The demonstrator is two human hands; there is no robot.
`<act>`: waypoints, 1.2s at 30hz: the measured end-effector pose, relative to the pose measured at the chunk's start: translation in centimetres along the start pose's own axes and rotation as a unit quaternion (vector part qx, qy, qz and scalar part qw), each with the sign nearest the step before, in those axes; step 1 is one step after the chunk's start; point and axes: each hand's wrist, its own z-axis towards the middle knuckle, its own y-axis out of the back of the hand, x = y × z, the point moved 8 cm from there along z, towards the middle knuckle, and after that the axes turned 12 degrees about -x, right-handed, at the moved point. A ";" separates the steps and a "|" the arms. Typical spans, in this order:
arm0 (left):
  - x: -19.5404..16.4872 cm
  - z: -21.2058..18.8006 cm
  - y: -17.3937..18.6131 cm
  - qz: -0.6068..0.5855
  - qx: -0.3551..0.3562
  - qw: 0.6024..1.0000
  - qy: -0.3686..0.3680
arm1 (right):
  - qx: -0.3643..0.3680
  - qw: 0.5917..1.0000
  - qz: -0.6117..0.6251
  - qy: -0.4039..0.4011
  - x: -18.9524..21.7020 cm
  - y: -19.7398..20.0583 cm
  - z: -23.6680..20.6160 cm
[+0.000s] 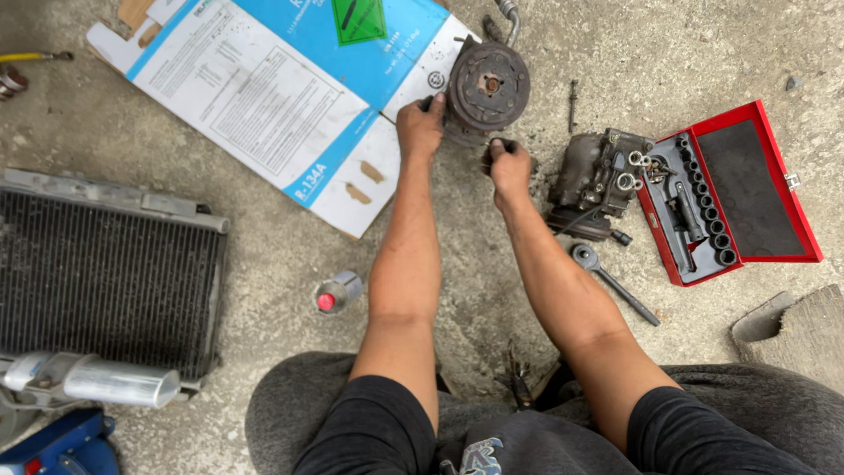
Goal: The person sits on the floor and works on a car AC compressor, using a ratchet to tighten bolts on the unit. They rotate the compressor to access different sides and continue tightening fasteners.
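A rusty, dirty compressor with a round pulley face [486, 88] stands on the concrete, partly on a flattened blue and white cardboard box [272, 97]. My left hand [420, 126] grips the compressor's left side. At the lower edge of the compressor, my right hand [509, 165] is closed around a small dark tool or part; I cannot tell which. Both forearms reach out from my knees at the bottom of the view.
A second grimy compressor [593, 180] lies right of my hands, beside an open red socket case [725, 195]. A ratchet wrench [611, 281] lies below it. A black finned condenser [105, 273], a silver cylinder [119, 383] and a small red-capped bottle [337, 293] are at left.
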 end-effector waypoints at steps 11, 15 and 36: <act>1.2 -2.1 -2.3 -0.091 0.016 0.990 0.106 | 0.033 0.992 0.076 -0.098 -1.9 2.2 2.1; 0.7 -4.1 -2.8 -0.085 -0.025 0.991 0.096 | 0.057 0.985 0.113 -0.116 -2.3 3.5 2.4; -0.2 -8.0 -5.3 -0.441 -0.069 0.859 0.251 | 0.056 0.977 0.135 -0.158 -3.1 4.0 2.5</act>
